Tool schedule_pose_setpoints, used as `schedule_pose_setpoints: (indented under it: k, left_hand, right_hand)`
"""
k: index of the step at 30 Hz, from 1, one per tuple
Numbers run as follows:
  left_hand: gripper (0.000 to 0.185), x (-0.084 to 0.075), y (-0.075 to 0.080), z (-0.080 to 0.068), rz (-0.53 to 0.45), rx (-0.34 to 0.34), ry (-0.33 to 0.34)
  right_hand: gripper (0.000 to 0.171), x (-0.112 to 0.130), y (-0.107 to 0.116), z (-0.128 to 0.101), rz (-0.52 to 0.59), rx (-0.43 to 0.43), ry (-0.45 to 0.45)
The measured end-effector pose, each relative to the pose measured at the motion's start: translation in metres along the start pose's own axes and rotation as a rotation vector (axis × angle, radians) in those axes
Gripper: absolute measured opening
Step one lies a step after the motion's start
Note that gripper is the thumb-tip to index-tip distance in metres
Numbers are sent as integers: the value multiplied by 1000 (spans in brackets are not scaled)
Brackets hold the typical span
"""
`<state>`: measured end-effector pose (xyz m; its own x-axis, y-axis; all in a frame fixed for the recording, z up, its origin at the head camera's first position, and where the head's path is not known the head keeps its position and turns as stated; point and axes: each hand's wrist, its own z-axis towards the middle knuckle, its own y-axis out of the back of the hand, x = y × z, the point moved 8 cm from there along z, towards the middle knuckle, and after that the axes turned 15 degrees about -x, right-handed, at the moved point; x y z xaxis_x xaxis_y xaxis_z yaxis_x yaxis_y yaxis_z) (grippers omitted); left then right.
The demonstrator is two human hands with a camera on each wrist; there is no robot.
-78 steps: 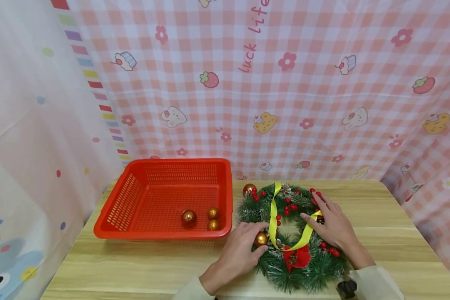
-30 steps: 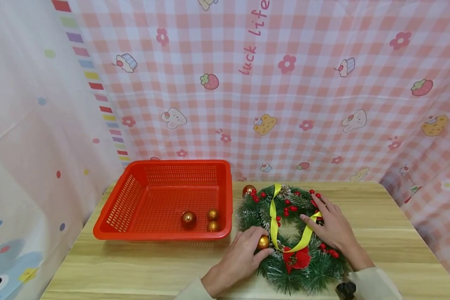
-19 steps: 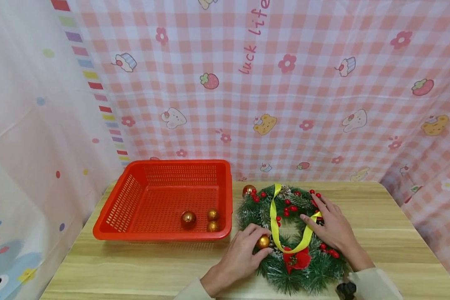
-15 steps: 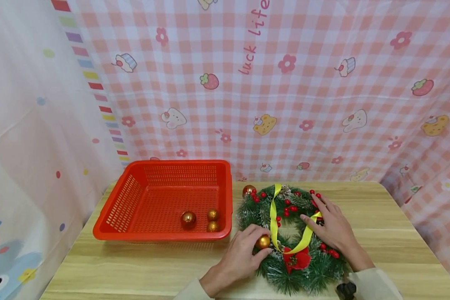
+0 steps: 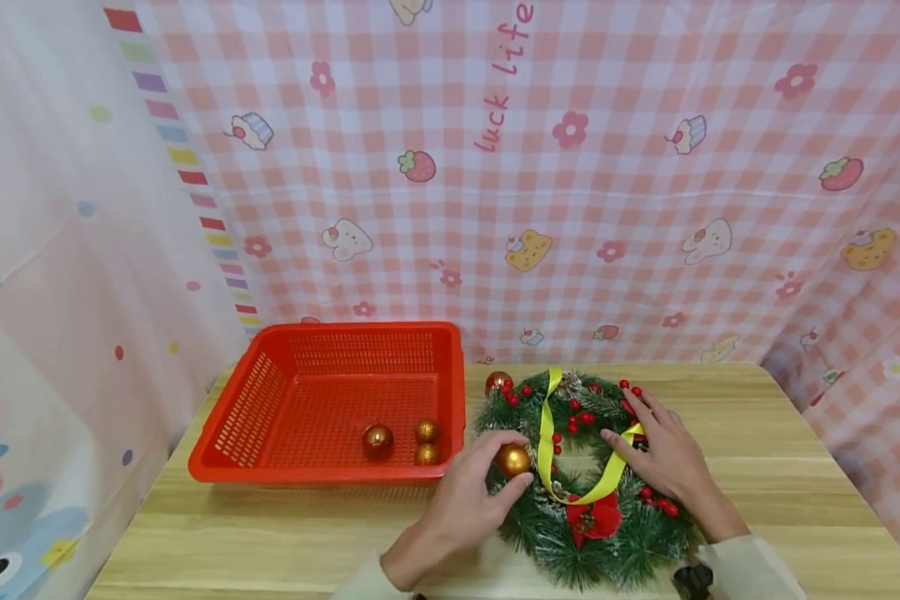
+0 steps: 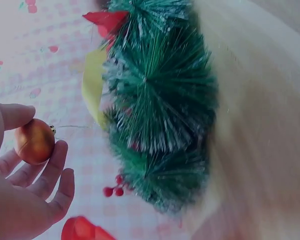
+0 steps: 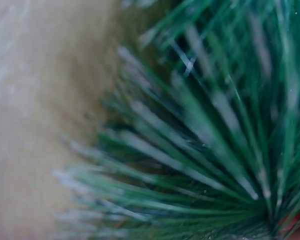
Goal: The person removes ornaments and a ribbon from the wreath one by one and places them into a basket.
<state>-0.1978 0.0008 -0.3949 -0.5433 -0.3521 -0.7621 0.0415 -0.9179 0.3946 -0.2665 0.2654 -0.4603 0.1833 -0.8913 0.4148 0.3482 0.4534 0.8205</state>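
Observation:
My left hand [image 5: 465, 492] pinches a shiny gold Christmas ball [image 5: 513, 459] between thumb and fingers, over the left side of a green wreath. In the left wrist view the ball [image 6: 36, 141] shows its cap and a thin thread, apart from the needles. The wreath [image 5: 555, 554] lies on the table, with red berries, a red flower [image 5: 596, 517], pine cones and a yellow ribbon [image 5: 546, 433]. My right hand [image 5: 667, 450] rests on the wreath's right side, fingers spread. Another ball [image 5: 498, 382] sits at the wreath's upper left. Needles fill the right wrist view.
A red plastic basket [image 5: 322, 474] stands left of the wreath. In it are a copper-coloured ball [image 5: 377, 442] and two smaller glittery gold balls [image 5: 426, 431]. A checked cloth [image 5: 450, 200] hangs behind the wooden table [image 5: 285, 542].
My left hand has lifted the gold ball from the wreath's left side and moved it slightly left and up. The right hand stays in place.

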Motion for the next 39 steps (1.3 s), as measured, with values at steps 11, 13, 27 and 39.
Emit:
schedule_pose_setpoints:
  k: [11, 13, 27, 39]
  left_hand:
    - [37, 8, 42, 12, 59, -116, -1]
    - [38, 10, 51, 14, 55, -143, -1]
    - [37, 34, 110, 21, 128, -264, 40]
    - [38, 58, 128, 18, 151, -266, 126]
  right_hand:
    - [82, 0, 0, -1, -6, 1, -4]
    - [82, -1, 0, -1, -8, 2, -4]
    - [83, -1, 0, 0, -7, 0, -4]
    - [83, -1, 0, -1, -12, 6, -7]
